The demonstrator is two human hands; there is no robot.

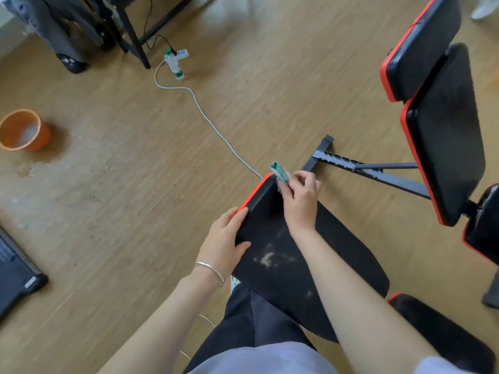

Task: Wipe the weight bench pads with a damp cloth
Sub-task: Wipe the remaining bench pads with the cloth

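Right hand grips the green cloth at the seat pad's far corner; left hand clasps its left edge. Risk: pale smudges mid-pad get missed if wiping stays up there.

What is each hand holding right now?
Left hand: grips the edge of the black pad.
Right hand: pinches the green cloth at the pad's far corner.

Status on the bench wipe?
Right hand pinches cloth on the pad, far corner. Left hand grips pad edge. Pale smudges mid-pad, unwiped. Nothing blocking.
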